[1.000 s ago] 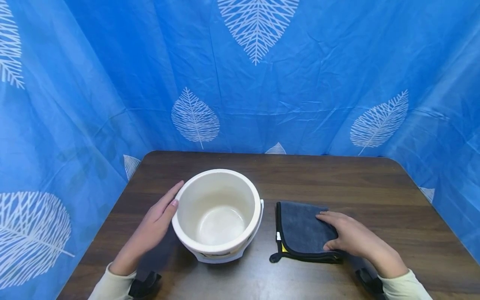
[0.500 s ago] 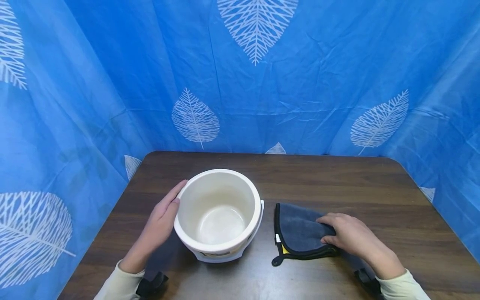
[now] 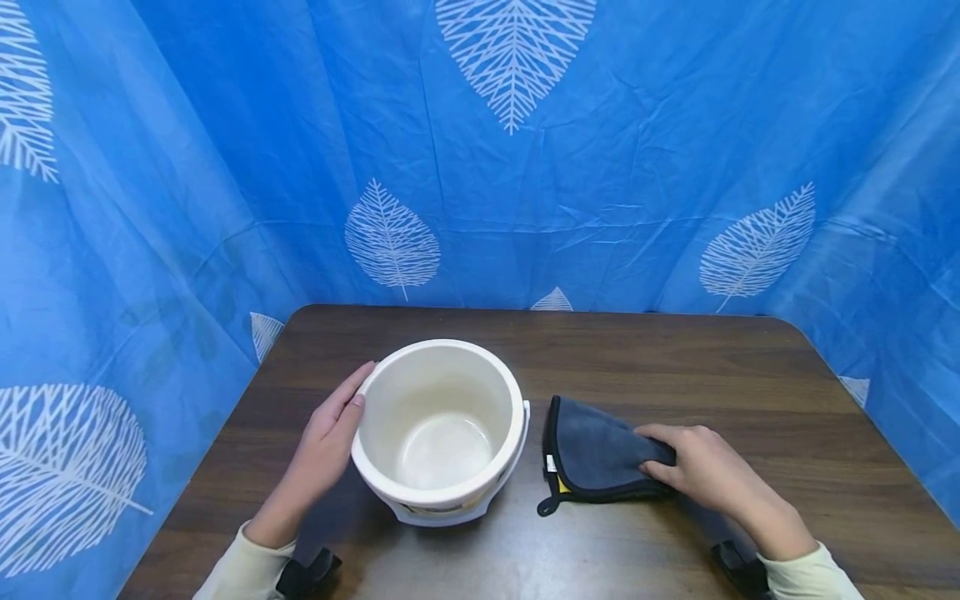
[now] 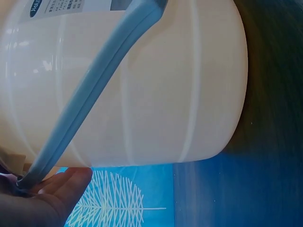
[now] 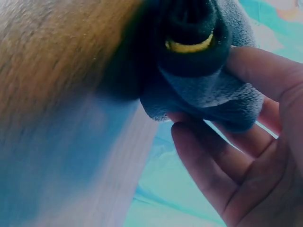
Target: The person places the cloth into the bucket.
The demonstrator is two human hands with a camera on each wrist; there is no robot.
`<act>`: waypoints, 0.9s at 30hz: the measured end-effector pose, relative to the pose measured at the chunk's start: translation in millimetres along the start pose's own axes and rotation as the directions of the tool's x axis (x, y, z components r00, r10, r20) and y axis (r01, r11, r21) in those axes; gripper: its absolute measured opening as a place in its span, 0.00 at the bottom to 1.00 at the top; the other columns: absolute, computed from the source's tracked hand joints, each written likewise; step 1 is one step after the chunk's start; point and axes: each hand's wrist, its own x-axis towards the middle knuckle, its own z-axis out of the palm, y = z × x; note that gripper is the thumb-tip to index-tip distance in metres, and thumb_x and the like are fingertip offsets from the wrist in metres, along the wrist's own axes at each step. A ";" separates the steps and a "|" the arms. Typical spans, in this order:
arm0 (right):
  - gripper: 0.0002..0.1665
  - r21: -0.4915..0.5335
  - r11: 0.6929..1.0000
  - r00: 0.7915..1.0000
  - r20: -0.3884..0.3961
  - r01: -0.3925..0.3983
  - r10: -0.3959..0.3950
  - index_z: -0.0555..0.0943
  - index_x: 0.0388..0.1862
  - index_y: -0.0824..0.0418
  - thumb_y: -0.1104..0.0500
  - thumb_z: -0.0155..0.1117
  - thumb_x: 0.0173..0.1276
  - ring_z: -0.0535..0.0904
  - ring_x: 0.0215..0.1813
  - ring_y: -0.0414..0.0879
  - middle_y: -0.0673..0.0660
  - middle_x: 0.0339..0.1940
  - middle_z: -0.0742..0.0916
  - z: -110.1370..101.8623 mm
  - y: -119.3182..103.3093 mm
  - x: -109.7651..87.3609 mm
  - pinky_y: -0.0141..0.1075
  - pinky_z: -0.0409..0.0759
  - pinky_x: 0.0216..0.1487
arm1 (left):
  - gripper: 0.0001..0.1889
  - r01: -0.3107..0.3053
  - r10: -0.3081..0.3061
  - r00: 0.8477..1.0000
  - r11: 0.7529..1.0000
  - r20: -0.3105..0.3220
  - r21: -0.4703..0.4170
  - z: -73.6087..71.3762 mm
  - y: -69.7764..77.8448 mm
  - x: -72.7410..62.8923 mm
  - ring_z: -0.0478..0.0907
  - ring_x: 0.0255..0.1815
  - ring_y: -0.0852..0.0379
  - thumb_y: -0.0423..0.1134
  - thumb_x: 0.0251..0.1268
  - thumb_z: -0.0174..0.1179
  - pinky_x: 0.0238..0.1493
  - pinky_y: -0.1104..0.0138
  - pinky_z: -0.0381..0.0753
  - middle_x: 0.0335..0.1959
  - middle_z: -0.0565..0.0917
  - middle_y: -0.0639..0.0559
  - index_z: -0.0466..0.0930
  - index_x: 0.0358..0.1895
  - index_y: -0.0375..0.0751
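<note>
Cloth (image 3: 603, 454) pointing lengthwise leftward, right hand (image 3: 708, 468) pinching it — left hand (image 3: 322, 446) straight against bucket (image 3: 442, 400)

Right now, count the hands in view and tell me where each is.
2: the left hand is at the left side of the white bucket, near its rim; the right hand grips the gray cloth.
</note>
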 end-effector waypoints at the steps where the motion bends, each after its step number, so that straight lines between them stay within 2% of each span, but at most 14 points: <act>1: 0.25 0.008 1.000 1.000 -0.007 -0.001 0.001 0.85 0.58 0.60 0.54 0.77 0.62 0.87 0.44 0.53 0.58 0.46 0.90 -1.1 -0.2 -0.2 0.52 0.85 0.42 | 0.25 0.000 0.000 1.000 1.000 -0.002 -0.002 0.1 0.1 -0.1 0.61 0.76 0.40 0.34 0.84 0.39 0.64 0.80 0.63 0.77 0.62 0.35 0.58 0.77 0.29; 4: 0.26 0.026 1.000 0.999 -0.037 -0.004 0.005 0.84 0.58 0.60 0.54 0.76 0.63 0.87 0.42 0.49 0.58 0.47 0.90 -5.0 -2.0 -1.4 0.48 0.85 0.40 | 0.25 0.002 -0.002 1.000 1.000 -0.003 -0.004 0.3 0.2 -0.7 0.61 0.77 0.40 0.34 0.84 0.38 0.64 0.79 0.63 0.77 0.62 0.36 0.58 0.77 0.28; 6: 0.25 0.038 0.999 0.998 -0.056 -0.003 0.005 0.84 0.58 0.60 0.55 0.76 0.63 0.84 0.37 0.43 0.57 0.46 0.90 -8.8 -3.5 -2.0 0.42 0.82 0.35 | 0.25 0.004 -0.004 1.000 1.000 -0.004 -0.007 0.5 0.2 -1.2 0.61 0.77 0.40 0.34 0.84 0.38 0.64 0.79 0.63 0.77 0.62 0.36 0.58 0.77 0.29; 11: 0.25 0.093 0.996 0.996 -0.092 0.013 -0.004 0.83 0.60 0.61 0.57 0.75 0.65 0.69 0.17 0.34 0.47 0.31 0.86 -18.3 -8.2 -2.6 0.32 0.70 0.21 | 0.25 0.003 -0.003 1.000 1.000 -0.007 -0.014 0.8 0.1 -1.4 0.61 0.77 0.40 0.34 0.84 0.38 0.64 0.79 0.63 0.77 0.63 0.36 0.58 0.77 0.28; 13: 0.25 0.103 0.995 0.995 -0.102 0.017 -0.006 0.83 0.60 0.61 0.57 0.74 0.65 0.64 0.14 0.34 0.43 0.25 0.82 -21.2 -10.1 -2.1 0.31 0.66 0.18 | 0.25 0.002 -0.002 1.000 1.000 -0.007 -0.018 0.8 0.0 -1.2 0.61 0.76 0.40 0.34 0.84 0.38 0.64 0.79 0.63 0.77 0.63 0.36 0.58 0.77 0.28; 16: 0.24 0.098 0.995 0.993 -0.117 0.019 -0.008 0.83 0.60 0.61 0.57 0.74 0.65 0.62 0.13 0.33 0.42 0.23 0.79 -24.2 -12.4 -1.1 0.31 0.65 0.17 | 0.25 -0.002 0.001 1.000 1.000 -0.006 -0.020 0.9 0.1 -0.5 0.61 0.76 0.40 0.34 0.84 0.38 0.64 0.79 0.63 0.77 0.63 0.36 0.58 0.77 0.28; 24: 0.23 0.103 0.994 0.989 -0.150 0.030 -0.015 0.84 0.59 0.61 0.60 0.74 0.65 0.66 0.15 0.33 0.51 0.37 0.88 -30.8 -15.5 0.3 0.31 0.68 0.18 | 0.25 0.010 -0.010 1.000 1.000 -0.004 -0.021 0.4 1.5 -0.5 0.61 0.77 0.40 0.34 0.84 0.38 0.64 0.79 0.63 0.77 0.63 0.35 0.58 0.77 0.27; 27: 0.23 0.104 0.994 0.987 -0.159 0.032 -0.015 0.84 0.59 0.61 0.60 0.74 0.65 0.68 0.16 0.34 0.53 0.38 0.89 -34.3 -17.2 0.7 0.31 0.69 0.18 | 0.25 0.013 -0.013 1.000 1.000 -0.003 -0.021 0.1 2.2 -0.5 0.60 0.77 0.40 0.34 0.84 0.38 0.64 0.79 0.63 0.77 0.63 0.36 0.58 0.77 0.27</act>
